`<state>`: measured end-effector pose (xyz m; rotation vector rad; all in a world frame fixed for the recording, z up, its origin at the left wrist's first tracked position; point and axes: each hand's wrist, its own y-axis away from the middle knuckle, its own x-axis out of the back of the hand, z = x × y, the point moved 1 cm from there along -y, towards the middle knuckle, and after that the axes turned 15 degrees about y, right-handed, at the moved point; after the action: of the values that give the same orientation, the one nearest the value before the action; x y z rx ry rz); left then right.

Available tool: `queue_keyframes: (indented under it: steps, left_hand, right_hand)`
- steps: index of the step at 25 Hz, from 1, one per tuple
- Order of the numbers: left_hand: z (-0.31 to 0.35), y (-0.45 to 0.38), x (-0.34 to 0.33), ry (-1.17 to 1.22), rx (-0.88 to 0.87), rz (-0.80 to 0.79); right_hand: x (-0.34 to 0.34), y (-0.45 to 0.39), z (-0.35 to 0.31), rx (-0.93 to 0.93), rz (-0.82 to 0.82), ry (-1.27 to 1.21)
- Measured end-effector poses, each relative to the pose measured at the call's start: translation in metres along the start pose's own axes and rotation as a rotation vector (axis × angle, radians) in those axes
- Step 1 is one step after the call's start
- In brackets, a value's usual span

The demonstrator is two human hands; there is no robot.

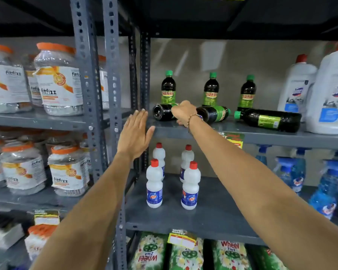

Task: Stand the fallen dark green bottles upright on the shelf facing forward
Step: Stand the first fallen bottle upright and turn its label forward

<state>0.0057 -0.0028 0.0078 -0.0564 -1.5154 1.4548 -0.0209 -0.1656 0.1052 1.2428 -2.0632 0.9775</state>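
Dark green bottles with green caps and lime labels sit on the grey shelf (261,136) — three upright at the back, three fallen in front. Right hand (183,112) grips the leftmost fallen bottle (161,112); left hand (134,133) hovers open, fingers spread.

The right hand (183,113) covers the middle of the leftmost fallen bottle (162,112); its fingertips and cap are hidden, so the grip appears closed but is unconfirmed. The large white jug (332,94) is cut by the right edge. Far-left jars (4,84) are blurred.
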Motion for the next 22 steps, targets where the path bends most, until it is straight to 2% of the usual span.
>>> queue_keyframes:
  steps: [4,7,12,16,22]
  left_hand:
    - [-0.008,-0.001,-0.008,-0.158,-0.079,0.138]
    - [-0.017,-0.002,-0.011,-0.163,-0.141,0.254]
    - [-0.021,-0.003,-0.016,-0.129,-0.163,0.288]
    - [-0.025,-0.003,-0.019,-0.131,-0.177,0.328]
    - [-0.023,-0.002,-0.018,-0.126,-0.178,0.315]
  right_hand:
    - [-0.016,-0.023,-0.013,-0.092,0.005,-0.125]
    - [-0.025,-0.039,-0.015,-0.178,-0.024,-0.201]
    - [-0.028,-0.053,-0.015,-0.291,-0.090,-0.283]
    - [-0.036,-0.072,-0.019,-0.265,-0.092,-0.154]
    - [-0.024,-0.056,-0.023,-0.274,-0.122,-0.265]
